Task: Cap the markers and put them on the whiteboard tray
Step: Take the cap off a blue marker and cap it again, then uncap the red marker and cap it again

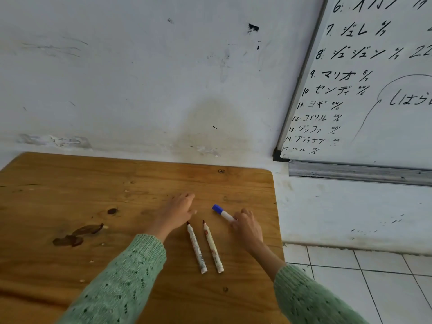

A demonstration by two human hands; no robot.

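The blue-capped marker [222, 213] is pinched at its rear end by the right hand [246, 224], the grip curled shut around the white barrel, right of centre on the wooden bench [93, 183]. The left hand [177, 210] is laid flat, fingers spread, nothing held. Two uncapped markers [205, 247] are seen just below it, side by side, dark tips up-frame. The whiteboard tray [360, 173] is fixed at upper right, well apart.

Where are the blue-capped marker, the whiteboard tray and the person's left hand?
blue-capped marker [217, 209]: head view, on its blue cap.
whiteboard tray [355, 172]: head view, on its bare metal channel.
left hand [178, 210]: head view, on the back of the hand.
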